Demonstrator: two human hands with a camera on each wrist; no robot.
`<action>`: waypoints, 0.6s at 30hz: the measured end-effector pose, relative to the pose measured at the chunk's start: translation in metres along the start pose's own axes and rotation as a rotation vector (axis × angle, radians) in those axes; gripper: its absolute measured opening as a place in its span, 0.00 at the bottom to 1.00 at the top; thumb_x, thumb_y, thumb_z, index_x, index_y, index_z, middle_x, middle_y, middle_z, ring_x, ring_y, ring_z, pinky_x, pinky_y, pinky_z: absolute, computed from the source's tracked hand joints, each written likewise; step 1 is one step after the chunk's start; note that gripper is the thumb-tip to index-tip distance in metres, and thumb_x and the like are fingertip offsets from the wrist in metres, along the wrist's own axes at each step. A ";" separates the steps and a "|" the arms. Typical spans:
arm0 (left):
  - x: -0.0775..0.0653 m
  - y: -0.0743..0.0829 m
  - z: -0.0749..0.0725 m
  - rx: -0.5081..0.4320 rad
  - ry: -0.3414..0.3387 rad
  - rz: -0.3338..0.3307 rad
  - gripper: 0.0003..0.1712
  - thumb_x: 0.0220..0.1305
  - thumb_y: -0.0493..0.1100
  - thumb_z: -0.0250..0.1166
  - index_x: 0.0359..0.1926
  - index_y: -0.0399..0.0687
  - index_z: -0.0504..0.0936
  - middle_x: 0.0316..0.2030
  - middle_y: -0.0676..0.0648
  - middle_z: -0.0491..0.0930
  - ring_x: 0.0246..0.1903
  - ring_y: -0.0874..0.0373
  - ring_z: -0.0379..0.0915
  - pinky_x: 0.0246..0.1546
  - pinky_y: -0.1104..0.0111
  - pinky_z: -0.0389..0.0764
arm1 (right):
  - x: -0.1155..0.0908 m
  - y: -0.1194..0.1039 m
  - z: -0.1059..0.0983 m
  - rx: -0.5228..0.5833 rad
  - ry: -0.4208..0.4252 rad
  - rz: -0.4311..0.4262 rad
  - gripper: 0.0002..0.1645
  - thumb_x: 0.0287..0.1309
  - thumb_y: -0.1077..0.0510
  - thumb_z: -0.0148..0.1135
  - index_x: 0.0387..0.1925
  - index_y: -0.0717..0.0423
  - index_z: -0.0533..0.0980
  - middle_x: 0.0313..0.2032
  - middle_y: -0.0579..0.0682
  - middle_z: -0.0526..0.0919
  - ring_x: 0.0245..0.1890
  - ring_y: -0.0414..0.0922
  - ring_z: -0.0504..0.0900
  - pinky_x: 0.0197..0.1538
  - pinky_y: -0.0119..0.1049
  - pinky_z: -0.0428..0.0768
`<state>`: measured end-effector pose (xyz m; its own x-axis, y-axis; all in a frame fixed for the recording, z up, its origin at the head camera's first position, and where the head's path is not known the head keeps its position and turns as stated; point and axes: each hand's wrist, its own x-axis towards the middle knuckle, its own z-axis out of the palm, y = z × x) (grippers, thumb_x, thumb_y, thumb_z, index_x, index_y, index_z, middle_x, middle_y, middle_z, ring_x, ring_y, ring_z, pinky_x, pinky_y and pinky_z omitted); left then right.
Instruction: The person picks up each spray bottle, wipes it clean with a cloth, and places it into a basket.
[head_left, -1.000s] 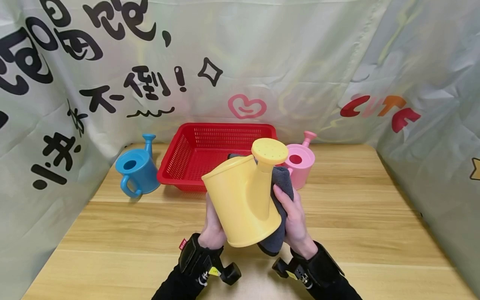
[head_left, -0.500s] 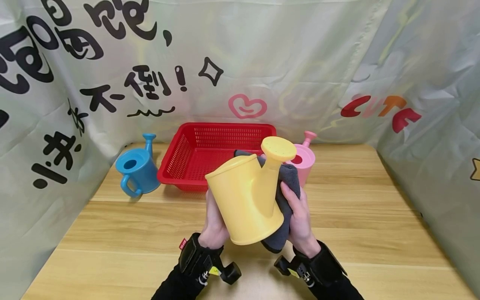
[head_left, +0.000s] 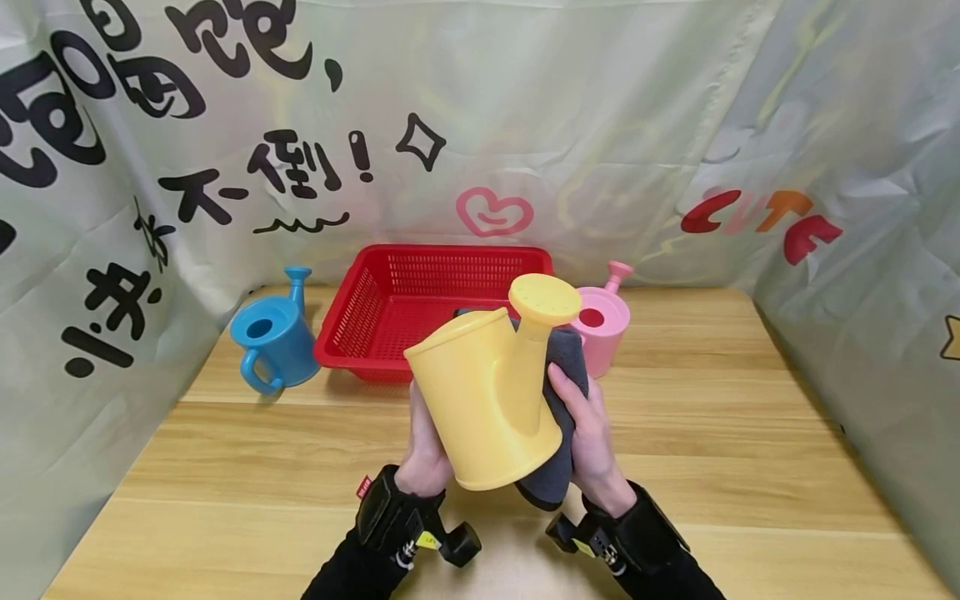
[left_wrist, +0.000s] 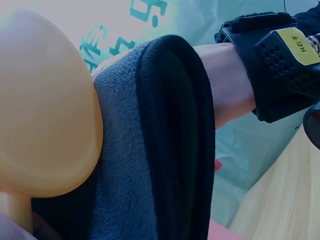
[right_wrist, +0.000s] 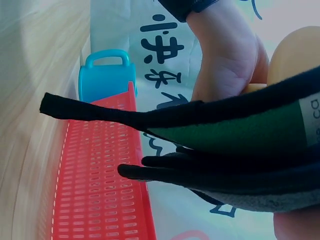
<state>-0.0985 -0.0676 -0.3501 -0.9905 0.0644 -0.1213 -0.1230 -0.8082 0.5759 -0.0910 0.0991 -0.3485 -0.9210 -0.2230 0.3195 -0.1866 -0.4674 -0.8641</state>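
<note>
A yellow watering can (head_left: 483, 400), tilted with its sprinkler head up and to the right, is held above the table in the head view. My left hand (head_left: 426, 450) grips it from the left side, the fingers mostly hidden behind it; the right wrist view shows that hand (right_wrist: 230, 60) at the can's handle. My right hand (head_left: 592, 442) holds a folded dark grey cloth (head_left: 558, 425) against the can's right side, thumb on top of the cloth. Close up in the left wrist view, the cloth (left_wrist: 125, 140) lies right against the can's base (left_wrist: 45, 110).
Behind the hands stands a red perforated basket (head_left: 360, 321). A blue watering can (head_left: 288, 342) is on its left, a pink one (head_left: 607, 325) on its right, partly covered by the cloth. A printed fabric backdrop (head_left: 622, 125) borders the wooden table (head_left: 712, 433).
The yellow watering can, the cloth and my right hand shifted slightly right half a second ago, then came back left to nearly where they were. The basket and other cans stayed put.
</note>
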 end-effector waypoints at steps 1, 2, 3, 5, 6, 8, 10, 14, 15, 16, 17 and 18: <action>0.000 0.000 -0.001 -0.005 0.011 -0.012 0.14 0.71 0.56 0.59 0.35 0.55 0.80 0.32 0.57 0.85 0.36 0.68 0.83 0.45 0.76 0.82 | 0.000 0.000 0.000 -0.008 0.007 0.009 0.18 0.79 0.54 0.39 0.61 0.54 0.69 0.45 0.44 0.82 0.43 0.37 0.86 0.50 0.32 0.84; -0.001 0.000 -0.001 -0.006 0.024 -0.022 0.14 0.72 0.56 0.58 0.35 0.55 0.80 0.32 0.57 0.85 0.36 0.69 0.82 0.45 0.76 0.81 | 0.000 0.000 0.000 -0.015 0.013 0.016 0.18 0.79 0.54 0.39 0.61 0.54 0.69 0.45 0.44 0.82 0.43 0.37 0.86 0.49 0.32 0.84; -0.002 0.000 -0.001 -0.009 0.035 -0.036 0.14 0.71 0.56 0.58 0.34 0.55 0.80 0.32 0.57 0.85 0.36 0.69 0.82 0.45 0.77 0.81 | -0.001 -0.001 0.000 -0.020 0.018 0.022 0.18 0.79 0.53 0.39 0.61 0.54 0.69 0.45 0.44 0.83 0.42 0.37 0.86 0.49 0.32 0.85; -0.004 0.001 -0.001 -0.014 0.045 -0.059 0.13 0.71 0.56 0.58 0.33 0.55 0.79 0.31 0.58 0.85 0.35 0.70 0.81 0.45 0.77 0.80 | -0.001 -0.001 0.000 -0.024 0.023 0.029 0.19 0.79 0.53 0.39 0.62 0.55 0.68 0.45 0.44 0.83 0.43 0.38 0.86 0.49 0.32 0.85; -0.004 0.001 -0.001 -0.015 0.047 -0.068 0.13 0.70 0.56 0.59 0.34 0.55 0.79 0.32 0.58 0.85 0.35 0.70 0.81 0.45 0.77 0.80 | -0.001 -0.001 0.000 -0.025 0.022 0.032 0.19 0.79 0.53 0.39 0.62 0.55 0.68 0.45 0.44 0.82 0.43 0.38 0.86 0.50 0.33 0.85; -0.006 0.001 -0.001 -0.021 0.042 -0.084 0.12 0.68 0.56 0.61 0.34 0.55 0.79 0.32 0.58 0.85 0.36 0.70 0.81 0.45 0.77 0.79 | 0.000 -0.001 0.000 -0.024 0.021 0.036 0.20 0.79 0.53 0.39 0.63 0.55 0.67 0.46 0.45 0.82 0.43 0.38 0.86 0.51 0.33 0.84; -0.007 0.001 -0.001 -0.033 0.032 -0.086 0.12 0.65 0.56 0.66 0.35 0.55 0.79 0.33 0.58 0.84 0.36 0.70 0.80 0.46 0.77 0.79 | 0.000 -0.002 -0.001 -0.023 0.020 0.041 0.20 0.79 0.53 0.39 0.64 0.55 0.67 0.46 0.45 0.81 0.44 0.38 0.86 0.51 0.33 0.84; -0.009 0.000 -0.003 -0.043 0.029 -0.078 0.16 0.58 0.56 0.73 0.35 0.55 0.78 0.32 0.58 0.83 0.36 0.70 0.79 0.45 0.78 0.78 | 0.001 -0.001 -0.001 -0.021 0.027 0.050 0.20 0.79 0.53 0.41 0.64 0.55 0.67 0.47 0.46 0.80 0.44 0.39 0.85 0.52 0.33 0.84; -0.009 -0.001 -0.004 -0.042 0.033 -0.076 0.15 0.60 0.56 0.72 0.35 0.55 0.78 0.32 0.58 0.83 0.36 0.70 0.79 0.45 0.78 0.78 | 0.001 -0.001 0.000 -0.019 0.029 0.054 0.20 0.79 0.53 0.41 0.64 0.55 0.67 0.47 0.46 0.80 0.44 0.39 0.85 0.52 0.33 0.84; -0.010 -0.001 -0.004 -0.042 0.039 -0.076 0.14 0.60 0.56 0.71 0.34 0.55 0.77 0.31 0.58 0.83 0.36 0.71 0.79 0.45 0.78 0.77 | 0.001 -0.001 0.000 -0.018 0.032 0.058 0.19 0.79 0.53 0.42 0.63 0.55 0.67 0.47 0.46 0.80 0.44 0.39 0.84 0.52 0.33 0.84; -0.010 -0.002 -0.005 -0.041 0.046 -0.081 0.14 0.61 0.56 0.70 0.34 0.55 0.77 0.31 0.59 0.83 0.36 0.71 0.78 0.45 0.79 0.77 | 0.001 -0.001 0.000 -0.017 0.035 0.059 0.19 0.79 0.53 0.42 0.63 0.55 0.68 0.47 0.46 0.80 0.45 0.39 0.84 0.52 0.33 0.83; -0.010 -0.002 -0.005 -0.044 0.053 -0.087 0.13 0.62 0.56 0.69 0.33 0.56 0.77 0.31 0.59 0.83 0.35 0.71 0.78 0.45 0.79 0.77 | 0.001 -0.001 0.000 -0.016 0.037 0.063 0.19 0.79 0.53 0.42 0.62 0.54 0.68 0.47 0.46 0.80 0.45 0.39 0.84 0.52 0.33 0.83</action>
<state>-0.0878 -0.0692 -0.3543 -0.9715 0.1049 -0.2128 -0.2043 -0.8258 0.5256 -0.0920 0.0989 -0.3475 -0.9430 -0.2195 0.2502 -0.1332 -0.4400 -0.8880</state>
